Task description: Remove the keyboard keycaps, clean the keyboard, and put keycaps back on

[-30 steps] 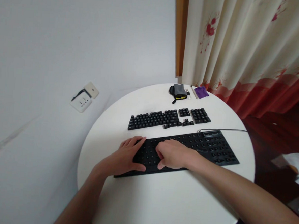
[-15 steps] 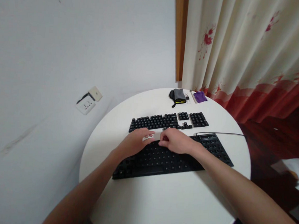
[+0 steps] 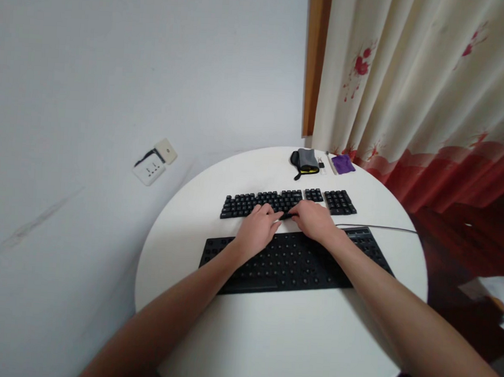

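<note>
A black keyboard base [image 3: 292,265] lies on the white table with its switches bare. Behind it, loose black keycaps [image 3: 245,204] are laid out in rows. Between my hands, at the front edge of those rows, is a long dark keycap [image 3: 287,216]. My right hand [image 3: 314,219] pinches its right end, fingertips partly hidden. My left hand [image 3: 258,230] reaches over the base from the left; its thumb and forefinger are apart, and the forefinger tip is at the keycap's left end.
More keycap groups, including a number-pad block [image 3: 340,202], lie to the right. A cable [image 3: 378,226] runs off the right edge of the round table [image 3: 294,333]. At the back are a grey and black pouch [image 3: 307,160] and a purple cloth [image 3: 343,164]. The wall stands close on the left.
Both hands have moved from the keyboard base's back edge to the front of the loose keycap rows. A dark keycap now shows between their fingertips. The view has shifted slightly.
</note>
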The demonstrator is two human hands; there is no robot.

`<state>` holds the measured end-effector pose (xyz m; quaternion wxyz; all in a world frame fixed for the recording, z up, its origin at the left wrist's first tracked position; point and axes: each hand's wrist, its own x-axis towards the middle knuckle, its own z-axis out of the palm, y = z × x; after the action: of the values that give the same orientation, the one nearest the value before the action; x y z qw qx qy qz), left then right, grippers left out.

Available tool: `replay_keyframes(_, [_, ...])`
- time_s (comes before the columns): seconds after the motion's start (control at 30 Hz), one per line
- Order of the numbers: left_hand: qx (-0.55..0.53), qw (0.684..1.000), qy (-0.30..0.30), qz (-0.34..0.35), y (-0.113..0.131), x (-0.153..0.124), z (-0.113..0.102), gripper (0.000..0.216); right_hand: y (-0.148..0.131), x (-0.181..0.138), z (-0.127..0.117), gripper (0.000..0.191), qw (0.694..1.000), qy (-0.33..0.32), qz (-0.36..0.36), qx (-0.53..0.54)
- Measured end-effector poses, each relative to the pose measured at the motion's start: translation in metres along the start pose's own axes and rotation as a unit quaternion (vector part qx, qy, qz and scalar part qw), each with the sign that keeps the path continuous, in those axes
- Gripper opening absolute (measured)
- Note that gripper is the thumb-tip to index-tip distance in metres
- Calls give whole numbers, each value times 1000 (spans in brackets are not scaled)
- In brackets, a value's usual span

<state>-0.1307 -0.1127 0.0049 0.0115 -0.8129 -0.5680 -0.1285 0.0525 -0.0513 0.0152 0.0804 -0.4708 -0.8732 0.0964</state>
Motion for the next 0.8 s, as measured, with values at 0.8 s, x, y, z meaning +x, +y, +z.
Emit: replay_keyframes(0.8, [-66, 998, -11, 2, -6, 0, -10, 15, -9, -5, 1, 11, 999, -12, -36, -3])
